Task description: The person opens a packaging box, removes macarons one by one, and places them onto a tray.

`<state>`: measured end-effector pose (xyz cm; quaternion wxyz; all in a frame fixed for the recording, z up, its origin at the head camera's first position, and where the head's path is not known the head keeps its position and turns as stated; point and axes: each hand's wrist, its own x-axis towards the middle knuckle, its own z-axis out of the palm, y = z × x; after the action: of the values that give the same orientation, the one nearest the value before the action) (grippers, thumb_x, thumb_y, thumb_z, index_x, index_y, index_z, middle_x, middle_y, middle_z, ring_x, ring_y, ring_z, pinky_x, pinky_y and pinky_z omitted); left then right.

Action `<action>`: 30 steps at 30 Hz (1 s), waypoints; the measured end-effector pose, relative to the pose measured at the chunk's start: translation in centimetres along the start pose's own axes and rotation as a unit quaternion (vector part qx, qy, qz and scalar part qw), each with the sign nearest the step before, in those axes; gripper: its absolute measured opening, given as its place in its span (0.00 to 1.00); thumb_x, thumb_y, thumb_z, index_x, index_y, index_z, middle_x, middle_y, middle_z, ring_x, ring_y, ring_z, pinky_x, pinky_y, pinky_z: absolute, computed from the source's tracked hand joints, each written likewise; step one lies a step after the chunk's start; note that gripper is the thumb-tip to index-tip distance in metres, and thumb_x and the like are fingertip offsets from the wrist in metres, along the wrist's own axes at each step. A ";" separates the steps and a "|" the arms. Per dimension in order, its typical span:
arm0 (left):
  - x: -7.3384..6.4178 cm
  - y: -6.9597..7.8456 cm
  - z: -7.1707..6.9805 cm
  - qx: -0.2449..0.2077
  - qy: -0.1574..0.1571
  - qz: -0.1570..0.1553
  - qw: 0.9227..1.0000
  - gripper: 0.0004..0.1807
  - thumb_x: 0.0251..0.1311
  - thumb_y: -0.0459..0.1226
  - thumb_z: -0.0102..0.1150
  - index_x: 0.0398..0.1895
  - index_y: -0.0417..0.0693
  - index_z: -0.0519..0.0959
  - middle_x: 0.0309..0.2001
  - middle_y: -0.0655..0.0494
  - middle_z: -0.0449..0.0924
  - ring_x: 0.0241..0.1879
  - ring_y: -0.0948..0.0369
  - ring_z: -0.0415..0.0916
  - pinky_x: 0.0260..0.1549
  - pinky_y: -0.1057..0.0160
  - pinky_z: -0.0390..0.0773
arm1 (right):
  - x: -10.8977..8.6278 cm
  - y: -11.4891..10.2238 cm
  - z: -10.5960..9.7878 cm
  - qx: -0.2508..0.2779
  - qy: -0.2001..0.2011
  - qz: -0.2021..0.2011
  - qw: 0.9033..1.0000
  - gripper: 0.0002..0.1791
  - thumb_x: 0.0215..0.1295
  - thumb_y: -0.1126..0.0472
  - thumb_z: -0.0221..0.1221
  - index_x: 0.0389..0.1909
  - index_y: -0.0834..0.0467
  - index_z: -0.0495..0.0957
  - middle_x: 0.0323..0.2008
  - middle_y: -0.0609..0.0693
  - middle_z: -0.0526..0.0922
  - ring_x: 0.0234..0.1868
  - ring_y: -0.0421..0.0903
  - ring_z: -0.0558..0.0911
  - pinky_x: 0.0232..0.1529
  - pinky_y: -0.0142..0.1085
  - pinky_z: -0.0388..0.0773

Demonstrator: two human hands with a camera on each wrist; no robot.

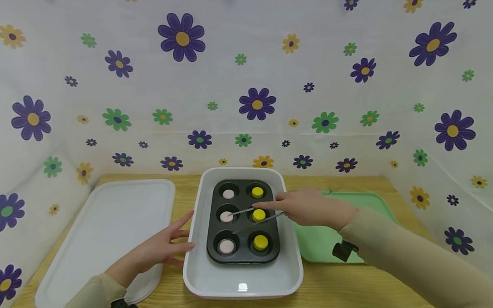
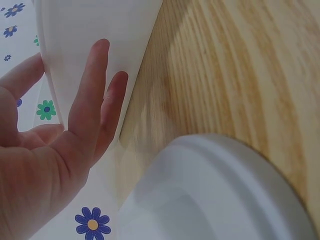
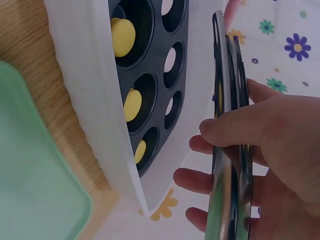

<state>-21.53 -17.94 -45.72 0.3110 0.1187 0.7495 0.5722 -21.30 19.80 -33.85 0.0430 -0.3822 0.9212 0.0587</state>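
My right hand grips a pair of metal tongs, thumb on one side and fingers on the other. In the head view the tongs' arms are spread over a dark muffin pan, one tip right at the middle pale pink macaron. Pale pink macarons fill the pan's left column of cups; the right column holds yellow ones, such as the nearest yellow macaron. The pan lies inside a white bin. My left hand has its fingers spread, fingertips at the bin's left outer wall.
A white tray lies to the left of the bin, and a green tray to the right, partly behind my right arm. All stand on a wooden table. A flower-patterned cloth encloses the back and sides.
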 end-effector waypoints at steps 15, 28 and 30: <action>-0.1 0.0 0.1 -0.007 -0.003 -0.001 1.000 0.49 0.67 0.43 0.61 0.80 0.68 0.38 0.74 0.29 0.52 0.57 0.46 0.78 0.44 0.48 0.85 | 3.7 -0.6 1.3 -0.047 -0.066 -0.033 0.996 0.42 0.66 0.72 0.57 0.69 0.24 0.64 0.27 0.42 0.70 0.19 0.39 0.59 0.18 0.29 0.53; -0.4 0.3 0.0 -0.014 -0.008 0.010 1.000 0.49 0.67 0.43 0.60 0.80 0.68 0.37 0.73 0.27 0.51 0.55 0.46 0.80 0.42 0.47 0.86 | 5.5 -1.5 1.3 -0.033 -0.124 -0.026 0.991 0.44 0.66 0.72 0.57 0.68 0.21 0.64 0.27 0.41 0.69 0.21 0.39 0.63 0.19 0.28 0.61; -0.4 0.4 0.1 -0.013 -0.008 0.010 1.000 0.49 0.67 0.43 0.60 0.80 0.68 0.37 0.73 0.27 0.51 0.55 0.46 0.80 0.42 0.47 0.86 | 5.7 -1.6 1.2 -0.032 -0.134 -0.020 0.990 0.44 0.65 0.73 0.57 0.67 0.21 0.64 0.26 0.41 0.69 0.21 0.39 0.64 0.18 0.29 0.61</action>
<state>-21.26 -18.00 -45.27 0.3133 0.1267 0.7382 0.5838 -24.13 14.90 -35.91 0.1555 -0.3905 0.8968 0.1379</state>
